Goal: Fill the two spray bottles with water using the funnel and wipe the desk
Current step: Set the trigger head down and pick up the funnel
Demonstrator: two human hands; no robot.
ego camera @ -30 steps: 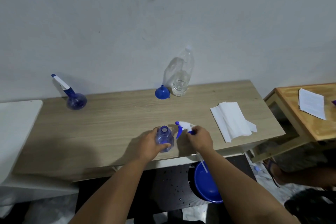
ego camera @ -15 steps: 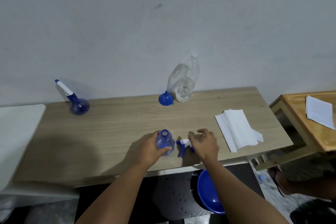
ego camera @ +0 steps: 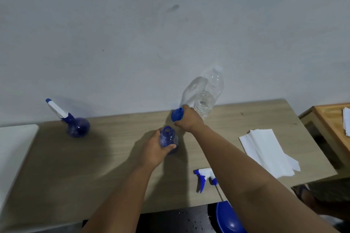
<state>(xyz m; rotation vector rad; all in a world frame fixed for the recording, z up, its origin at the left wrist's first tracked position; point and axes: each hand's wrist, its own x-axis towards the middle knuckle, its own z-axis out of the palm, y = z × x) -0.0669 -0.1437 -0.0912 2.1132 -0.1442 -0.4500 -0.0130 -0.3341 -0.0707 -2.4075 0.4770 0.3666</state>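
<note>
The open spray bottle (ego camera: pixel 168 139) is held upright on the desk (ego camera: pixel 106 157) by the left hand (ego camera: pixel 155 149). The funnel (ego camera: pixel 177 114) is grasped by the right hand (ego camera: pixel 189 120) beside the water bottle (ego camera: pixel 207 96). Risk: the water bottle may be knocked over as the funnel is lifted.

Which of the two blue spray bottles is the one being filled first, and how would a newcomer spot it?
Start at the long wooden desk against the grey wall. Near its middle, the left hand holds a small blue bottle upright. Unlike the round blue bottle at the far left, which keeps its white sprayer, this one has an open neck; its spray head lies nearby.
</note>
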